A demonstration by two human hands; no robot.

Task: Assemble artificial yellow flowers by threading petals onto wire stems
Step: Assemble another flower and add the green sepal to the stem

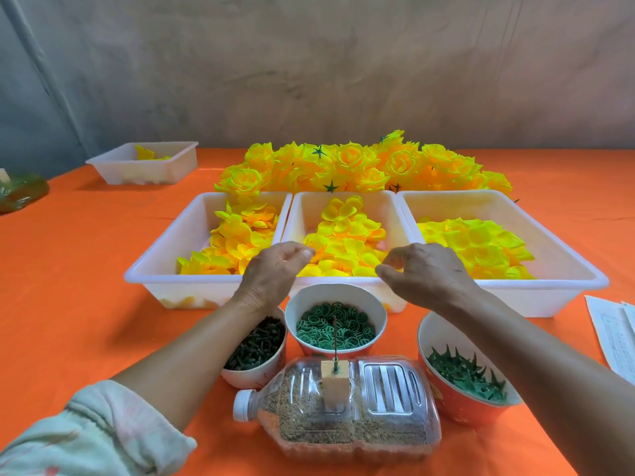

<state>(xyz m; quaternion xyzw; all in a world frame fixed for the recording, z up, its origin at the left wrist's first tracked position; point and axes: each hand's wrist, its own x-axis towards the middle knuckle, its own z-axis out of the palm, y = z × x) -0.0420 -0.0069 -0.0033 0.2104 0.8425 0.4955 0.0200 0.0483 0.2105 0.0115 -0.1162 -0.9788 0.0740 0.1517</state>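
Petals lie in the middle tray. Your left hand and right hand hover over its near rim, fingers loosely curled, holding nothing; the wire stands upright in the wooden block.

Four white trays were counted: a row of three and one far tray. Three bowls. One bottle, one wooden block, one wire stem. Two hands showed: left hand, right hand.
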